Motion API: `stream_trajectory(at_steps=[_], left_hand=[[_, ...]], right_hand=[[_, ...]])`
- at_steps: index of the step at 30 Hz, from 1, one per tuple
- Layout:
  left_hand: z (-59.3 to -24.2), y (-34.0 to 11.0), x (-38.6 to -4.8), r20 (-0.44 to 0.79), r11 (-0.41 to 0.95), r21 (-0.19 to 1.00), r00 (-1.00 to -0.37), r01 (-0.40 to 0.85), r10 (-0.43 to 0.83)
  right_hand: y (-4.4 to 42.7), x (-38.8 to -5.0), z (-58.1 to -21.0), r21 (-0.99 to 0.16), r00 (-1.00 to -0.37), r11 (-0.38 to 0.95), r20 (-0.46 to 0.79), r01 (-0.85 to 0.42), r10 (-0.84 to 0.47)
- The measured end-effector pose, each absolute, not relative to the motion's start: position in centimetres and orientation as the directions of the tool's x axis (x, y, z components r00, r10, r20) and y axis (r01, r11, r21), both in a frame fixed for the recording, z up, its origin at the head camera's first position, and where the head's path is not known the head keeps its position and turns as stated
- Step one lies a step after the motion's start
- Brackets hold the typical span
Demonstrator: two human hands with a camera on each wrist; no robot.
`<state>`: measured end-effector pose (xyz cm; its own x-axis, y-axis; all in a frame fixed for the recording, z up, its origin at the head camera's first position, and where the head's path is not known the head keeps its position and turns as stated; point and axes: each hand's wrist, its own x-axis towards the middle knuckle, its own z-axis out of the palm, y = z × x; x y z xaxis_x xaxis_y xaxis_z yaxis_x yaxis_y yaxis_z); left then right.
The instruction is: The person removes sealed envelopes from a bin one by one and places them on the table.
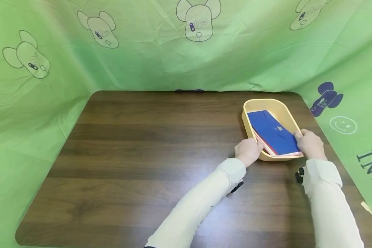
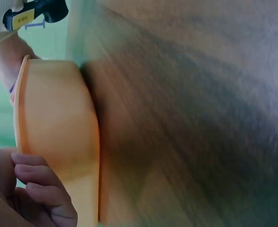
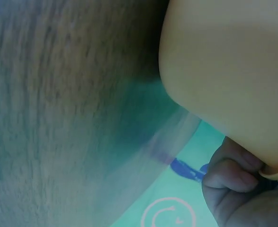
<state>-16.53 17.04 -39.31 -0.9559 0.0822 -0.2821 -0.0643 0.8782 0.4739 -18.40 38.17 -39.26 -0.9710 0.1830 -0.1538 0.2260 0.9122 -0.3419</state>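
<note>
One yellow basket (image 1: 279,108), envelopes (image 1: 271,132) inside

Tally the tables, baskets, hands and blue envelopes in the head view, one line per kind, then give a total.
Table: 1
Basket: 1
Hands (left hand, right hand): 2
Blue envelope: 1
Total: 5
The red and pale edges under the envelope overlap too much to count.
</note>
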Motion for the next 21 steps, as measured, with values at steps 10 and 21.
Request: stream_trajectory(at_steps=[10,21], left_hand=[[-39.9,13.3,-17.1,-0.318,0.855,0.504,-0.947,-0.126,0.048],[-40.5,6.0,-16.9,-0.301,0.847,0.516,-0.953,-0.127,0.041]], right_hand=[[34.4,-17.5,-39.3,-0.384,-0.976,0.900,-0.145,0.206,0.162],[27.4,-16.8,-39.8,-0.409,-0.973,0.884,-0.144,0.226,0.182]])
